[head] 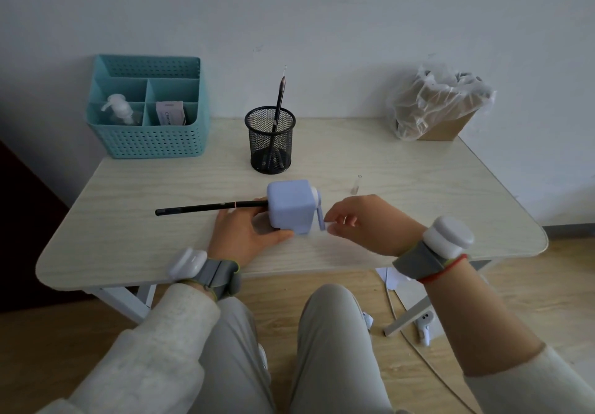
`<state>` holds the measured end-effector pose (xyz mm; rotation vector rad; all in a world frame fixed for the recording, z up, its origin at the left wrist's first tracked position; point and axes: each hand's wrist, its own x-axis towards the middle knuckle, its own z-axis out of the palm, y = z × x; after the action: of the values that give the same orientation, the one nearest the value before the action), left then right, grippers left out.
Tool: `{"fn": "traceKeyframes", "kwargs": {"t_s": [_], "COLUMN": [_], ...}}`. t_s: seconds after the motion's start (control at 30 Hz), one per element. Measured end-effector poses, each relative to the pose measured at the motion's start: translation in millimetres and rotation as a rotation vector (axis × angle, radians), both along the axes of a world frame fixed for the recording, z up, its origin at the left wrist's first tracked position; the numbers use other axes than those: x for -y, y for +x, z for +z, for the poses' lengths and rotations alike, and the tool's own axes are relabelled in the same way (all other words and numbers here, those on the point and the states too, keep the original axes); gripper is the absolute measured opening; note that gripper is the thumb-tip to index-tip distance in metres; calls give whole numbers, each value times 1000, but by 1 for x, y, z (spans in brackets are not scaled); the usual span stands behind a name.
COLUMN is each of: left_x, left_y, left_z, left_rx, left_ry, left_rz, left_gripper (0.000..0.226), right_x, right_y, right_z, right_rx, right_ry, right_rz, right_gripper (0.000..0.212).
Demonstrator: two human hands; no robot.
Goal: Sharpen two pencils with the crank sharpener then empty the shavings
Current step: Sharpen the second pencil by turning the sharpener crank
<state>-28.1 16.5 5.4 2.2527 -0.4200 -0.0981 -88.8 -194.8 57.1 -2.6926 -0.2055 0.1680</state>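
Head cam: at a pale wooden table [402,169], a person's left hand [244,236] grips the base of a lilac crank sharpener [291,206] near the front edge, w/ a black pencil [209,207] sticking out its left side. Right hand [370,223] pinches the crank handle [322,220]. Second pencil [278,104] stands in a mesh cup [270,140] behind; teal organizer [148,107] sits back left.

on the desk [402,169] we have the sharpener [291,206] at centre front, a pencil [209,208] in its left side; mesh cup [270,140] behind; organiser [148,107] back left; bagged box [438,104] back right.
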Motion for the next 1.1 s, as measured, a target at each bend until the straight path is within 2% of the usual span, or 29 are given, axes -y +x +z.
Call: {"fn": "traceKeyframes", "kwargs": {"t_s": [0.17, 0.33, 0.53, 0.77, 1.1], "left_x": [1, 1, 0, 0, 1], "left_y": [-2, -2, -1, -1, -2], "left_z": [1, 1, 2, 0, 1], "left_rx": [9, -9, -2, 11, 17], "left_ry": [-9, -7, -3, 19, 11], "left_rz": [17, 10, 9, 4, 15], "left_gripper": [40, 37, 41, 39, 38], "right_x": [6, -4, -11, -3, 10], "right_y": [3, 36, 58, 25, 17], "right_z": [33, 31, 1, -5, 46], "right_rx": [152, 265, 126, -61, -11], "right_ry": [63, 82, 20, -122, -10], "right_rz": [-6, -127, -205, 35, 154], "right_gripper": [14, 18, 21, 20, 15]}}
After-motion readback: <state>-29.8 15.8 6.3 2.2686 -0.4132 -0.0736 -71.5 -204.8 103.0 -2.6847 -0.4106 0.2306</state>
